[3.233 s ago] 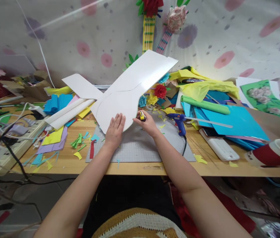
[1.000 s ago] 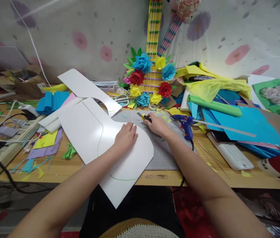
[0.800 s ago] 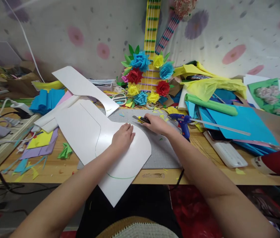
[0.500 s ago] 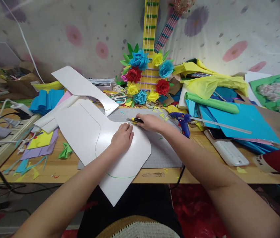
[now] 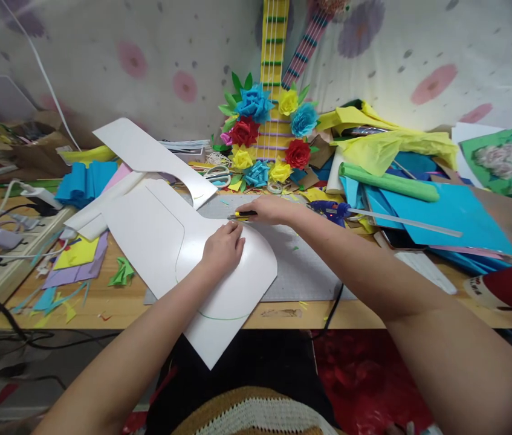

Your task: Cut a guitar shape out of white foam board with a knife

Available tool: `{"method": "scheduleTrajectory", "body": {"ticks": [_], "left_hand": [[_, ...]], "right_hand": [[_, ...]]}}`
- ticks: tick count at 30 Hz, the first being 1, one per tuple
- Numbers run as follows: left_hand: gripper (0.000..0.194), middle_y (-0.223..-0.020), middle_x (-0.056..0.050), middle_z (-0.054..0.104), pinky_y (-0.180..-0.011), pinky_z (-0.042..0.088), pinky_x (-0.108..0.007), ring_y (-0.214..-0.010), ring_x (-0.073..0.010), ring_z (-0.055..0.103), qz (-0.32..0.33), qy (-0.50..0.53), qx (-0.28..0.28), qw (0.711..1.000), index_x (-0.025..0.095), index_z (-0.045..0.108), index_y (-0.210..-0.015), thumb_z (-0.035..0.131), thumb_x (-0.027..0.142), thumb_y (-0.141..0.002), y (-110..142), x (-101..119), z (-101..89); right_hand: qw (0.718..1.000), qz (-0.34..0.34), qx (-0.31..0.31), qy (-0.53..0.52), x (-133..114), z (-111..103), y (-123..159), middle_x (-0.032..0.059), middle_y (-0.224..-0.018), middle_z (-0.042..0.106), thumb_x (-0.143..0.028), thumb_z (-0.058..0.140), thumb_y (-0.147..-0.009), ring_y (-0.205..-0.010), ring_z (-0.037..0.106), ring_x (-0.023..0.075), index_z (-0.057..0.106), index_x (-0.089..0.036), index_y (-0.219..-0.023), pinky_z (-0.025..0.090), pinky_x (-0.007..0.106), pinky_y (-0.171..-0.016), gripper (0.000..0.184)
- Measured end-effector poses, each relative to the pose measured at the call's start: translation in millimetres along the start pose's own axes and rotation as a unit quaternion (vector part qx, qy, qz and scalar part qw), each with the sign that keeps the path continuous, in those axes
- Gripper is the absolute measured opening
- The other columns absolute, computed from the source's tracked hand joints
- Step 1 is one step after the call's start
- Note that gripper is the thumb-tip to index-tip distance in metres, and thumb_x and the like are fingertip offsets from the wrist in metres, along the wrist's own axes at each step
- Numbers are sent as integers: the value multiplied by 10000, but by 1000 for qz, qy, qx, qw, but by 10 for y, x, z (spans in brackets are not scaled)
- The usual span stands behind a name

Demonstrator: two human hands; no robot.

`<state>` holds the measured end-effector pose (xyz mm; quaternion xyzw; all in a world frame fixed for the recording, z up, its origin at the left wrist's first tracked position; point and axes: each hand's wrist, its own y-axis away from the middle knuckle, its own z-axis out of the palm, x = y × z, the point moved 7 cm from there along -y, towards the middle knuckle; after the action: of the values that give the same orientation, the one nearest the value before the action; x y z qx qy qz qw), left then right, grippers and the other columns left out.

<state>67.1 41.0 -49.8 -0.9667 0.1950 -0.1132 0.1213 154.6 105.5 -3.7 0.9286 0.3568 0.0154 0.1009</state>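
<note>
A large white board [image 5: 242, 290] with a curved edge and a drawn outline lies over a grey cutting mat [image 5: 305, 272], one corner jutting past the table's front edge. My left hand [image 5: 223, 248] rests on the board, palm down, fingers lying flat close to its far curved edge. Just beyond those fingers, my right hand [image 5: 268, 209] grips a yellow and black utility knife [image 5: 244, 214]. The knife points left along the far edge; whether its tip touches the board I cannot tell. A curved white offcut [image 5: 151, 154] lies behind the board.
A paper-flower-trimmed yellow guitar [image 5: 274, 121] stands at the back. To the right are a blue glue gun [image 5: 330, 209], blue sheets [image 5: 455, 220] and a red and white cup [image 5: 509, 284]. Paper scraps [image 5: 74, 254] and a power strip [image 5: 15, 266] lie left.
My right hand has moved slightly left and away from me with the utility knife. My left hand stays on the board in nearly the same place.
</note>
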Motion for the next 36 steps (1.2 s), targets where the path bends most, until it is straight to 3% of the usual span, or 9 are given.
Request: {"method": "scheduleTrajectory", "body": {"ticks": [14, 36], "left_hand": [[340, -1260, -72, 561, -934, 447, -318, -1122, -203, 534, -1, -6, -25, 1000, 161, 563, -1174, 416, 261, -884, -15, 11, -24], [358, -1278, -56, 552, -941, 444, -319, -1142, -198, 527, 10, -16, -55, 998, 183, 552, -1200, 399, 271, -889, -32, 6, -52]], "right_hand": [[999, 10, -25, 42, 41, -8, 8, 55, -1190, 628, -367, 403, -886, -942, 599, 208, 485, -322, -1320, 338, 264, -659, 444], [999, -17, 1, 46, 211, 119, 18, 47, -1176, 638, -354, 415, -879, -916, 607, 197, 473, -338, -1327, 348, 262, -672, 452]]}}
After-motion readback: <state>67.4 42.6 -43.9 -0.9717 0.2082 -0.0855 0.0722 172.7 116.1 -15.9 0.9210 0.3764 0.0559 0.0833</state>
